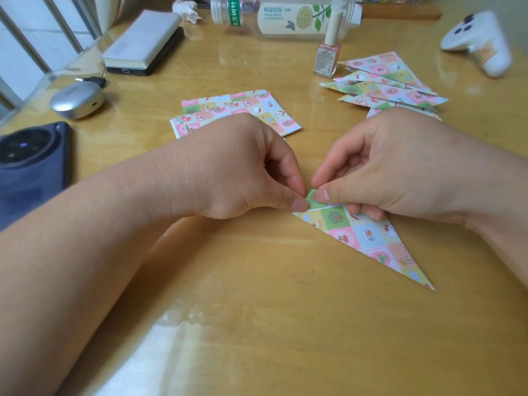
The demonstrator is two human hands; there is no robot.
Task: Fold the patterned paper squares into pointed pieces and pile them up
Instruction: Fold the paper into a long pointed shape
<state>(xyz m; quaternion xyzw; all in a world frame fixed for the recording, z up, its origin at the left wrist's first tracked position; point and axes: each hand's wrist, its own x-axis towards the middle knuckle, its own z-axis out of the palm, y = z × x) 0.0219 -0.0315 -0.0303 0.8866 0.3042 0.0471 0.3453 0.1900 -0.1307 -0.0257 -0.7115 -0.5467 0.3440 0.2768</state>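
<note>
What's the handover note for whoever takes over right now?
The left hand and right hand both pinch the corner flap of the paper piece being folded.
The stack of unfolded squares lies behind the left hand.
The pile of folded pieces sits far right, beside the nail polish bottle.
Done: several pieces piled.
Left: finish this one, pile it, fold the remaining squares.

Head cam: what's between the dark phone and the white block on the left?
A silver rounded case, with a small black plug just behind it. Shown in the head view, the only one.
</note>
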